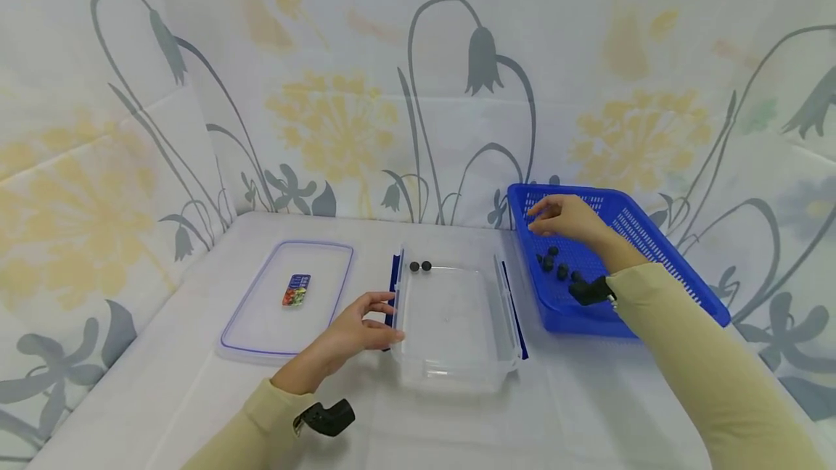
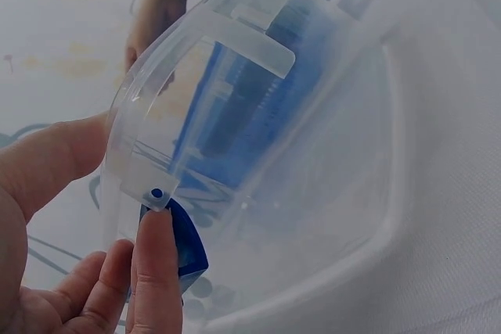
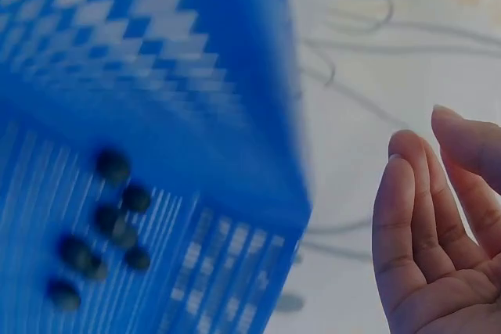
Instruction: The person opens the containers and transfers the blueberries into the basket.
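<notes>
A clear plastic container [image 1: 451,377] with blue side latches stands uncovered on the table. Two small dark balls [image 1: 427,266] lie side by side at its far left corner. My left hand [image 1: 353,331] grips the container's left side; in the left wrist view the thumb is against the wall and fingertips meet a blue latch [image 2: 188,244]. Over the left part of a blue basket [image 1: 568,319] is my right hand [image 1: 571,220], its fingers loosely bent and nothing between thumb and fingertips [image 3: 395,185]. Several more dark balls [image 1: 563,272] lie on the basket floor.
Left of the container, a clear lid [image 1: 261,325] with a purple-blue rim lies flat, a colourful label [image 1: 297,290] on it. A flower-patterned cloth [image 1: 444,129] hangs behind the white-covered table [image 1: 418,430]. The basket's perforated walls rise around the balls.
</notes>
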The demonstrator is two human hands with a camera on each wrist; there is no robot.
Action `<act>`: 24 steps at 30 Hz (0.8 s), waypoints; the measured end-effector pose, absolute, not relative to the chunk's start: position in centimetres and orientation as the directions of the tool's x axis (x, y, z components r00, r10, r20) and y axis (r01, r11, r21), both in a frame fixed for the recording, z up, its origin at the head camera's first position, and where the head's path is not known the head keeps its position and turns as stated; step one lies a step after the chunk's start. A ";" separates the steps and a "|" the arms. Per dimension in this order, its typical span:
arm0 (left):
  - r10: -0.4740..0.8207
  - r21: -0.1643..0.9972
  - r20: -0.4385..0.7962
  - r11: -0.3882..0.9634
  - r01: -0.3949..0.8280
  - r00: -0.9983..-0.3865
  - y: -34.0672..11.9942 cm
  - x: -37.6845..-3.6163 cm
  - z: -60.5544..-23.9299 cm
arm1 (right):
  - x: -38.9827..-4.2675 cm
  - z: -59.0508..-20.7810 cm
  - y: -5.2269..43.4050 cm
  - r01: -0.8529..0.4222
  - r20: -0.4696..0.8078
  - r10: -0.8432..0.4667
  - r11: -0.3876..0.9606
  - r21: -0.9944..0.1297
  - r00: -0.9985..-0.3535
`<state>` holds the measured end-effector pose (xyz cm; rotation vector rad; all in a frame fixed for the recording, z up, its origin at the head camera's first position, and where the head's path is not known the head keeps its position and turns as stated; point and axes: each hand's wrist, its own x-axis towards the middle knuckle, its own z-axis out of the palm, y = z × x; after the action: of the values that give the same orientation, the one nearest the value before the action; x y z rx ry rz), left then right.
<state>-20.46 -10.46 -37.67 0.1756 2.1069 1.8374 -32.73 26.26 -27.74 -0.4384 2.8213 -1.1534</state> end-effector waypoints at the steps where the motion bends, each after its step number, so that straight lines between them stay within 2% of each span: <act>1: 0.311 0.980 -0.169 0.156 -0.125 -0.935 -10.5 -20.5 -37.6 | -32.8 -27.8 25.7 -0.248 0.057 -0.294 0.672 -0.698 -0.954; 6: 0.310 0.979 -0.172 0.157 -0.128 -0.935 -10.5 -20.6 -37.7 | -33.3 -28.3 22.9 -0.279 0.067 -0.334 0.642 -0.714 -0.940; 12: 0.320 0.980 -0.168 0.154 -0.124 -0.932 -10.4 -20.6 -37.6 | -33.4 -29.2 19.8 -0.269 0.047 -0.366 0.585 -0.765 -0.929; 24: 0.324 0.980 -0.173 0.151 -0.130 -0.930 -10.4 -20.4 -37.4 | -34.2 -30.9 14.4 -0.244 -0.001 -0.405 0.554 -0.796 -0.914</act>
<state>-20.43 -10.42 -37.40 0.1861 2.0916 1.8365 -34.21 14.44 -30.92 -0.5497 2.6027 -1.2904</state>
